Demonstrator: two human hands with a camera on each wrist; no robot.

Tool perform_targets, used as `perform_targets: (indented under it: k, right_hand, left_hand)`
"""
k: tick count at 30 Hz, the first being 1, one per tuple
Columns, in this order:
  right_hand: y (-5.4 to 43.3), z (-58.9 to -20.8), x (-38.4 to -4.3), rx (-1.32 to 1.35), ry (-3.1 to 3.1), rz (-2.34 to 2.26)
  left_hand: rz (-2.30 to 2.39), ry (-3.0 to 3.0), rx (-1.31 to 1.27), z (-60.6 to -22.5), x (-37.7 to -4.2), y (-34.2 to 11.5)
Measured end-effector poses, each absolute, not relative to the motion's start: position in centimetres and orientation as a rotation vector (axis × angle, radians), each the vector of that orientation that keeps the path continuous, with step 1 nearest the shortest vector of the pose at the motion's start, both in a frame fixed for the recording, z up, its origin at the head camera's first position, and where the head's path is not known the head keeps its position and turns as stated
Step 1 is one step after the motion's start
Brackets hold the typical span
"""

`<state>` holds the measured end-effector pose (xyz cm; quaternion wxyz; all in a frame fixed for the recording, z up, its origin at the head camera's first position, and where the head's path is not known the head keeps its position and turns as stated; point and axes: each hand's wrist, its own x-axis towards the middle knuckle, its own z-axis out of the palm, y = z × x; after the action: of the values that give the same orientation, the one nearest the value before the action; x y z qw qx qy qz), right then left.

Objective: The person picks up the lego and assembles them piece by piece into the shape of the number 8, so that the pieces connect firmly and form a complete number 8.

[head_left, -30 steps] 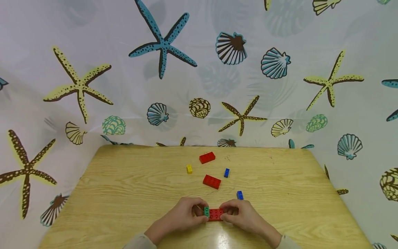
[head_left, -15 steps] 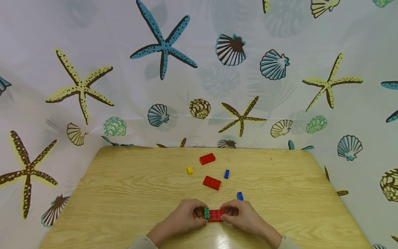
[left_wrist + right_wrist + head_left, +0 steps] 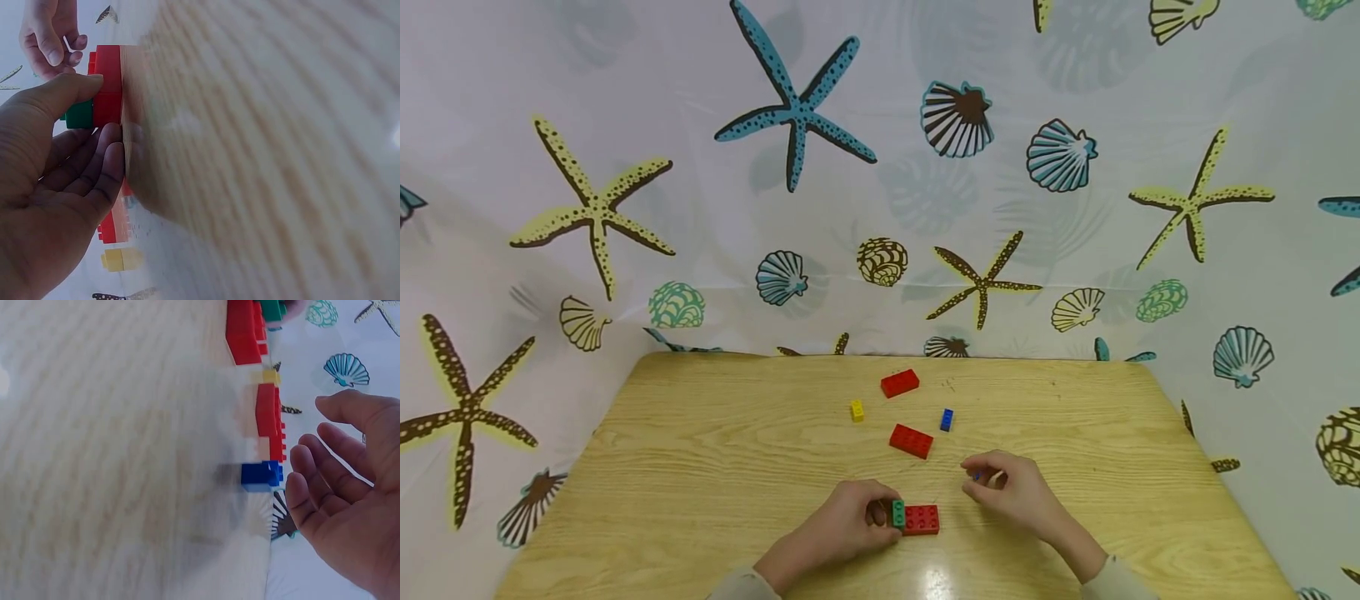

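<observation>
My left hand (image 3: 853, 521) pinches a red building brick (image 3: 922, 519) by its left end, where a green brick (image 3: 898, 513) sits across the studs. In the left wrist view, the thumb of that hand lies against the red side, with the green brick (image 3: 79, 116) behind it. My right hand (image 3: 1018, 492) hovers around a small blue brick (image 3: 977, 476), mostly hidden by the fingers in the head view. From the right wrist, this blue brick (image 3: 256, 477) stands on the table, apart from the relaxed, spread fingers.
Farther back on the wooden table (image 3: 722, 450) lie two red bricks, the nearer one (image 3: 912, 441) and the farther one (image 3: 900, 383). A yellow brick (image 3: 857, 410) and another blue brick (image 3: 947, 420) lie near them. A patterned curtain (image 3: 880, 192) surrounds the table's back and sides.
My right hand has let go of the red brick's right end and moved right and away from me to the nearer blue brick. The left hand has stayed in place.
</observation>
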<state>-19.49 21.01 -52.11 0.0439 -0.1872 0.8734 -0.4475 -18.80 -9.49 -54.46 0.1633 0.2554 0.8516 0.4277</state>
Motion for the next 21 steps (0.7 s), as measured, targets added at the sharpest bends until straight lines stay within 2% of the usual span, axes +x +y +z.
perform_targets:
  k: [21]
  right_hand:
    - [23.9,-52.2,-21.4,-0.457,2.69,-1.282]
  left_hand:
    - [1.262,2.414,0.713,-54.3,-18.5,-9.5]
